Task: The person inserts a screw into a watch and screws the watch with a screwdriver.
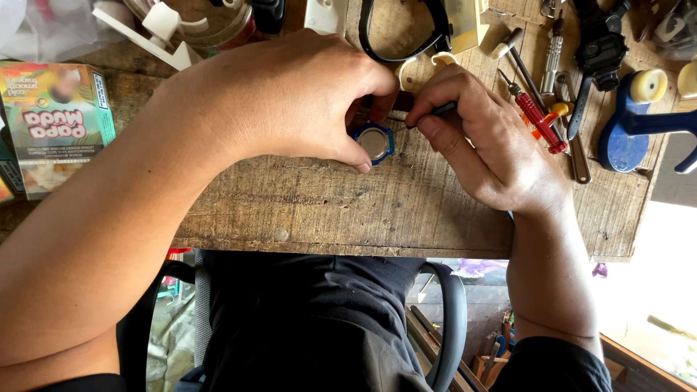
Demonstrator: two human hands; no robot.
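Lying flat on the wooden bench (327,210), the small blue watch case (375,142) is pinched by the left hand (290,98) at its nine o'clock; the right hand (479,138), fingers clenched around a thin tool (425,116), probes from two o'clock.

Blue and silver at the centre of a brown bench.

The watch case (375,142) shows a blue rim round a silver-grey back, on a weathered brown wooden table (327,210). Right: a red screwdriver (536,116) with orange beside it, a black watch (601,51), a blue holder (626,138) with a cream wheel. Far left, a green box (54,120).
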